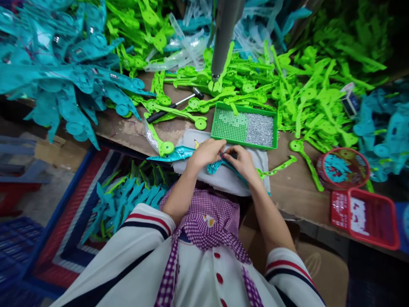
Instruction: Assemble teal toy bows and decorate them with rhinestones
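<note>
My left hand (207, 152) and my right hand (243, 162) meet over a white cloth (223, 177) at the table's near edge. Both are closed on a teal plastic part (179, 154) whose long arm sticks out to the left. Just beyond my hands stands a green tray (244, 127) with small silvery pieces heaped in its right half. A lime green part (277, 169) lies on the cloth to the right of my right hand.
Lime green parts (306, 94) pile over the back and right of the table, teal parts (67, 76) at the left. A hammer (175, 105), a grey machine post (223, 38), a round red basket (344, 167) and a red tray (367, 217) are there. More teal parts (128, 200) lie on the floor.
</note>
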Demonstrator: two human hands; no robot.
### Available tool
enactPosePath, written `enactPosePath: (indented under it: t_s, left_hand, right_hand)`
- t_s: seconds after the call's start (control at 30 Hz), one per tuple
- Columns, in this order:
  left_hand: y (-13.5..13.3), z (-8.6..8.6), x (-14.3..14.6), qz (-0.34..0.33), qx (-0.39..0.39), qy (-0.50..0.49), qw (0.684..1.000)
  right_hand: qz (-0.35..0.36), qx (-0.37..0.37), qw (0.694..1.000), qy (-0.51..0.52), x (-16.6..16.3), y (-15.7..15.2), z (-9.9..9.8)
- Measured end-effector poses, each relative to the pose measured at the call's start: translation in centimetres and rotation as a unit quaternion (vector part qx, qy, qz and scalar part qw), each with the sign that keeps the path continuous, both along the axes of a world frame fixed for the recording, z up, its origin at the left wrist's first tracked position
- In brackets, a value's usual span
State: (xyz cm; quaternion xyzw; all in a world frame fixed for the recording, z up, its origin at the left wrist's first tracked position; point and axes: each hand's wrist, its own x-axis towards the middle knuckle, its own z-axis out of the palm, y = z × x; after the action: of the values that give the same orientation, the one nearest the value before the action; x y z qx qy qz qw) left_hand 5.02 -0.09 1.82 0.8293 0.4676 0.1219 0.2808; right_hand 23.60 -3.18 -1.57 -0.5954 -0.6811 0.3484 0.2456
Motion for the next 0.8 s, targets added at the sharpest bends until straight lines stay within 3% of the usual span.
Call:
enactPosePath:
  t_s: [0.23, 0.43, 0.57, 0.67, 0.8]
  left_hand:
    - [-1.5, -0.1, -0.8, -0.017, -0.058, -0.044, 0.997]
    - [-1.6, 0.6, -0.6, -0.009, -0.051, 0.004, 0.999]
    - [-1.8, 0.8, -1.9, -0.047, -0.048, -0.038, 0.997]
    - [-1.9, 0.2, -3.0, -0.001, -0.013, -0.062, 0.998]
    - [-2.3, -1.0, -3.0, 0.038, 0.028, -0.010, 0.999]
  right_hand:
    - [0.059, 0.068, 0.996, 0.027, 0.3, -1.5, 0.7]
    - [0.092, 0.184, 0.974, -0.094, -0.7, -3.5, 1.0]
    - [0.082, 0.185, 0.970, -0.134, -0.9, -3.7, 0.4]
    - [0.067, 0.171, 0.977, -0.109, -0.9, -3.5, -0.1]
    - [0.045, 0.155, 0.986, -0.051, -0.8, -3.4, -0.5]
